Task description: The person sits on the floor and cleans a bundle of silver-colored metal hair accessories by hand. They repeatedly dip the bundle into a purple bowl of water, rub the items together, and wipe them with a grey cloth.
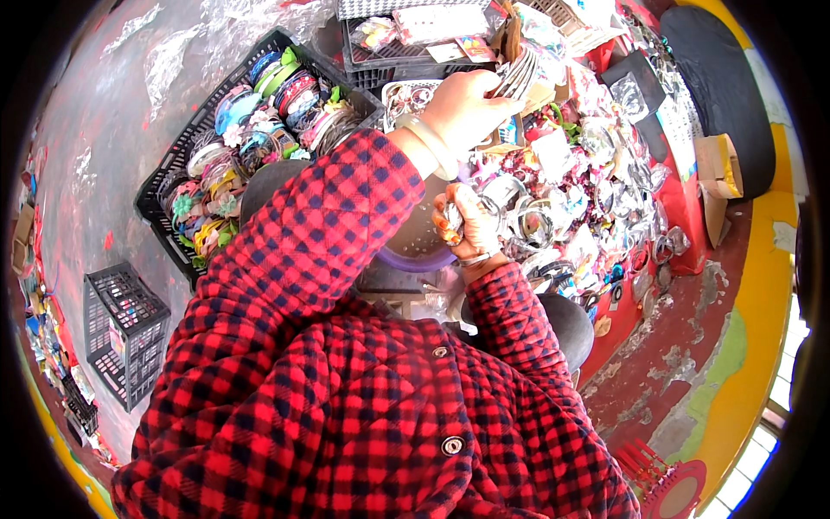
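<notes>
My left hand (467,105), with a white bangle (430,145) on its wrist, is stretched forward and closed on a bunch of thin silvery bands (517,74). Nearer to me my right hand (467,221) is curled closed at the right rim of a purple-rimmed basin (418,263). A bit of something silvery shows by its fingers, too hidden to name. Beside that hand, clear and silvery rings (534,223) lie on a wide heap of small goods. A small white basket (413,97) with ring-shaped pieces in it stands just left of my left hand.
A black crate (164,186) full of colourful headbands (277,108) stands on the left. Another black crate (367,73) with packets is at the back. An empty black crate (130,303) sits on the floor farther left. At right are a dark cushion-like slab (722,95) and a cardboard box (719,169).
</notes>
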The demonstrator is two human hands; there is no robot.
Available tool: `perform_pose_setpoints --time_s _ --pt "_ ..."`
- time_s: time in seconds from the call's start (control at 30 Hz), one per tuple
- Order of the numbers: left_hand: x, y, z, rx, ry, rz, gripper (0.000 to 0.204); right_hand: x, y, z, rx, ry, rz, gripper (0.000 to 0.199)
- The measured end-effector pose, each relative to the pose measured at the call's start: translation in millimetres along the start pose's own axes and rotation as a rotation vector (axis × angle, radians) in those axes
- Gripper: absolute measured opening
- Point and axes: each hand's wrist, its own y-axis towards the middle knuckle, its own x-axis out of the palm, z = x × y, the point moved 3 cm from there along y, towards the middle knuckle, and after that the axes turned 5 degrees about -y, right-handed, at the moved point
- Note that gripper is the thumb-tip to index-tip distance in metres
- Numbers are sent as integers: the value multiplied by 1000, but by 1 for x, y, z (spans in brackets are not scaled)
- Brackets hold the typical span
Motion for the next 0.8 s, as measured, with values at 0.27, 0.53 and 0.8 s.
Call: perform_pose_setpoints --time_s 0.27,0.53,0.8 --pt "1 1 -6 -11 14 -2 24 23 -8 -9 -77 -149 206 28" --pt "1 1 -3 -25 35 -29 23 35 -15 -12 -76 -224 227 25" --pt "3 4 -11 -31 -14 -26 23 36 -15 -11 -86 -242 202 25"
